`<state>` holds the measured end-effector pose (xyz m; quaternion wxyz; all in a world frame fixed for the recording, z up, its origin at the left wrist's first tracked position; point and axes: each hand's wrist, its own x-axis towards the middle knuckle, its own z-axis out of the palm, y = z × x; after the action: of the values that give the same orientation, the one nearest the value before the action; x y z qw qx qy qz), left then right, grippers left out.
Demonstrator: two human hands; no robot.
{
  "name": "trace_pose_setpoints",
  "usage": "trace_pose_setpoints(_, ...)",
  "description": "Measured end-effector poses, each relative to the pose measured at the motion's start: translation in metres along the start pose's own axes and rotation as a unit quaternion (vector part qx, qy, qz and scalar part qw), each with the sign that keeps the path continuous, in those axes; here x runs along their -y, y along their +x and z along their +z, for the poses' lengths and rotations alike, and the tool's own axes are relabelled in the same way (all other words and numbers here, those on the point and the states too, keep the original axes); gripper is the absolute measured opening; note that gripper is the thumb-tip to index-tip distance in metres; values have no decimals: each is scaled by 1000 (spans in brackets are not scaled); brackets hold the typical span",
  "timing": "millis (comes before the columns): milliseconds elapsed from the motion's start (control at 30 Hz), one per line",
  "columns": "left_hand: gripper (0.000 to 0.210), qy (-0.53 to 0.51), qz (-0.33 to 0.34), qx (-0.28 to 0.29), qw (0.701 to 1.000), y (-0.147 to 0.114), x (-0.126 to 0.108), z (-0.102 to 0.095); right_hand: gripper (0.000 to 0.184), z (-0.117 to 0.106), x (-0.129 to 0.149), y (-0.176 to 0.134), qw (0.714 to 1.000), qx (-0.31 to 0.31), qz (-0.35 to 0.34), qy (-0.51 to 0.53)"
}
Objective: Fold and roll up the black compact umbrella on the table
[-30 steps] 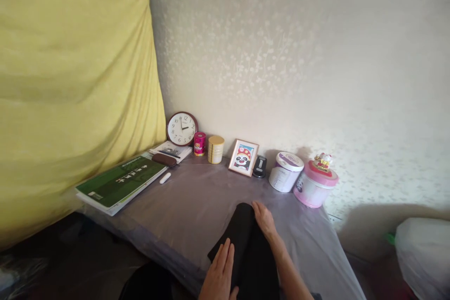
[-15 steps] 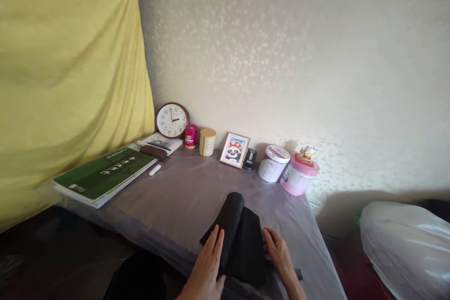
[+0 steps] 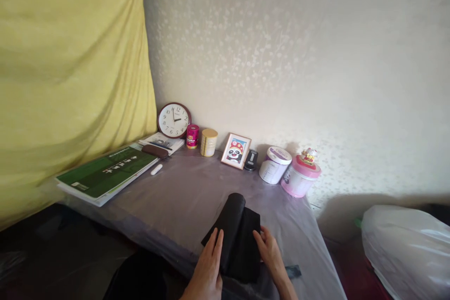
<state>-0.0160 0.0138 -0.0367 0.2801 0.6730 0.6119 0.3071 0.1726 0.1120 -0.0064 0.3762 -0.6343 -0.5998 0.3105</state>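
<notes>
A black, cloth-like sheet point(image 3: 242, 243) lies near the table's front edge, with its left part curled over into a rounded fold. My left hand point(image 3: 208, 262) rests along this fold, fingers stretched out and lying on it. At the sheet's right edge, my right hand point(image 3: 269, 249) has its thumb on top and the fingers at the edge, pinching it. Beside my right wrist is a small dark flat piece point(image 3: 293, 271), partly hidden by the arm. Whether the sheet is cloth or another thin material I cannot tell.
Along the wall stand a clock point(image 3: 174, 120), a pink can point(image 3: 192, 136), a yellow-lidded can point(image 3: 208, 142), a panda picture frame point(image 3: 236, 151), a purple-lidded tub point(image 3: 275, 165) and a pink-lidded tub point(image 3: 300, 177). A green book point(image 3: 108, 173) lies left; a plastic-wrapped bundle point(image 3: 404, 243) sits right.
My right hand has moved left onto the sheet's right edge and now pinches it. More of the small dark piece by the wrist shows. My left hand stays on the fold.
</notes>
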Motion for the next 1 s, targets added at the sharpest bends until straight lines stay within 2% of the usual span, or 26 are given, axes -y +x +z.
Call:
trace_pose_setpoints(100,97,13,-20,17,1000,0,-3,-3,46,2,21,1,994,58,-7,93)
trace_pose_setpoints(200,98,30,-29,21,999,1,-6,-4,44,9,45,2,974,122,4,192)
trace_pose_setpoints(333,101,45,-42,30,998,3,-8,-3,49,33,61,8,964,128,10,232)
trace_pose_setpoints(467,100,57,-49,32,997,5,-10,-6,50,58,61,16,976,99,-3,195)
trace_pose_setpoints(600,92,83,-36,43,995,6,-10,-8,43,72,62,18,988,95,-11,120)
trace_pose_setpoints(800,89,83,-45,30,995,7,3,0,34,75,68,18,987,158,-28,29)
trace_pose_setpoints(900,84,56,-77,36,995,5,11,4,26,73,72,17,981,190,-50,0)
trace_pose_setpoints(1000,86,27,-97,34,994,0,12,0,18,69,78,15,976,209,-62,-20)
